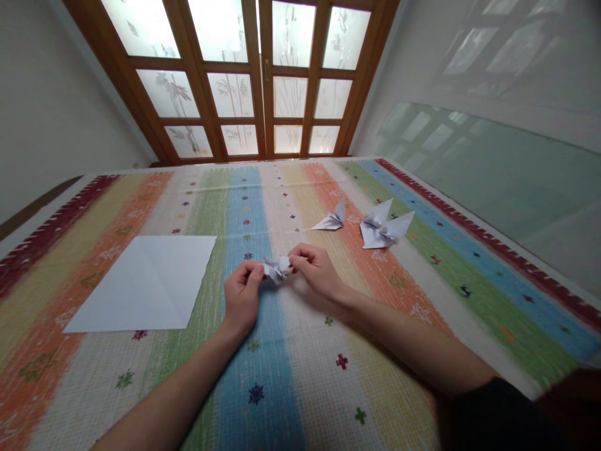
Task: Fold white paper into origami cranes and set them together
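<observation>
A room in what appears to be a home, where a colorful striped tablecloth (310, 369) patterned with stars and trees stretches toward wooden doors (269, 113) whose frosted panes (230, 94) carry bamboo designs, beside plain pale walls (56, 94).

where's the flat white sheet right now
In the head view, the flat white sheet lies on the striped tablecloth, to the left of the left hand.

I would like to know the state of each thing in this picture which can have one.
Left hand: pinching the held paper.
Right hand: pinching its other side.
Held paper: folded, details too small.
White sheet: unfolded, flat, right edge ragged.
Smaller paper figure: folded.
Larger paper figure: folded.
Tablecloth: spread out.
Doors: shut or nearly.
</observation>
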`<state>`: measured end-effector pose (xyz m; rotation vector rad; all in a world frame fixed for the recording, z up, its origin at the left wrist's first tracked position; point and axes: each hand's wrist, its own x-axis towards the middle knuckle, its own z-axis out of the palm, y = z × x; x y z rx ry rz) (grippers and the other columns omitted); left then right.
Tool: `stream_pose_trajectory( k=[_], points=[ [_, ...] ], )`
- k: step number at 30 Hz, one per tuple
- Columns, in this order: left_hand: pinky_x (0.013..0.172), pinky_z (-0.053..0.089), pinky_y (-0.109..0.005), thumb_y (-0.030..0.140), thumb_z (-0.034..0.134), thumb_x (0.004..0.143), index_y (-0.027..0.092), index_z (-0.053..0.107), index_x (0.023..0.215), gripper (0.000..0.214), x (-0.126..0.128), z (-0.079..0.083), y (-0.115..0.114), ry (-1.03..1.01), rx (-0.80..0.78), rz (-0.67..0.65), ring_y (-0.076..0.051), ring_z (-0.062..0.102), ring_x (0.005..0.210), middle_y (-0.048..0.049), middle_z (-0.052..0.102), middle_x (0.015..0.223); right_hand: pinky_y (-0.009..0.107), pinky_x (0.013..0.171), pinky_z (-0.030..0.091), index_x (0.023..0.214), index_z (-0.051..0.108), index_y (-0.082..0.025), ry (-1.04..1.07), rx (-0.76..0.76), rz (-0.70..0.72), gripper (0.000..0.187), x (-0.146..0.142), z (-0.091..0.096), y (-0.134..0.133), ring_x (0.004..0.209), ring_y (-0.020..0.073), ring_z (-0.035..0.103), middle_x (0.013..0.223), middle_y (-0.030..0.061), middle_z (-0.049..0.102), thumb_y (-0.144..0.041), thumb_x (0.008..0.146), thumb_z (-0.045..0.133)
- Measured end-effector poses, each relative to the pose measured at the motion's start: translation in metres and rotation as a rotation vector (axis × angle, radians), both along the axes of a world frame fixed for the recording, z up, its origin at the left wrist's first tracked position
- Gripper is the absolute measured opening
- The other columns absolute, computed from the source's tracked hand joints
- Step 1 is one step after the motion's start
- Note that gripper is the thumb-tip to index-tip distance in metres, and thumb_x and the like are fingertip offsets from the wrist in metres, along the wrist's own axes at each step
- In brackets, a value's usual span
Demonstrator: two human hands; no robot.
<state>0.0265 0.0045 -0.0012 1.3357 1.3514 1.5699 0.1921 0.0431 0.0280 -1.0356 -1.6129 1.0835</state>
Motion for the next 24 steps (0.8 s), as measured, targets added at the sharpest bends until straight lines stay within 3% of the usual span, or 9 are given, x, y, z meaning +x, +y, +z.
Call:
stream_pose_trajectory(
  k=[5,8,17,24],
  points=[
    [0.055,0.044,-0.023,0.037,0.065,0.070,0.018,0.059,0.062,0.021,-0.009,-0.006,0.017,-0.378,-0.121,0.069,-0.012,0.053,0.053,0.0019,0.059,0.057,0.025,0.054,0.043,0.054,0.054,-0.020,0.223,-0.155,-0.131,0.014,0.011,-0.011,0.025,0.054,0.0121,0.052,0.055,-0.0018,0.054,-0.029,0.065,0.054],
    [0.053,0.044,-0.021,0.033,0.066,0.066,0.018,0.057,0.060,0.018,-0.012,-0.002,0.022,-0.502,-0.137,0.088,-0.010,0.053,0.051,0.0027,0.058,0.054,0.024,0.052,0.041,0.051,0.052,-0.019,0.358,-0.247,-0.217,0.013,0.014,-0.019,0.035,0.053,0.0118,0.052,0.054,-0.0011,0.055,-0.028,0.061,0.056],
    [0.057,0.047,-0.022,0.025,0.066,0.065,0.017,0.058,0.060,0.013,-0.014,0.001,0.026,-0.601,-0.121,0.102,-0.010,0.056,0.052,0.0029,0.058,0.054,0.025,0.055,0.046,0.053,0.050,-0.020,0.530,-0.303,-0.173,0.014,0.016,-0.018,0.039,0.054,0.0115,0.051,0.054,-0.0025,0.052,-0.028,0.062,0.057],
    [0.059,0.048,-0.022,0.023,0.072,0.064,0.015,0.061,0.063,0.013,-0.016,-0.002,0.027,-0.726,-0.138,0.091,-0.010,0.058,0.054,0.0018,0.061,0.057,0.024,0.056,0.044,0.055,0.052,-0.020,0.532,-0.321,-0.196,0.011,0.019,-0.023,0.044,0.055,0.0117,0.050,0.055,-0.0015,0.055,-0.023,0.064,0.055]
  ],
)
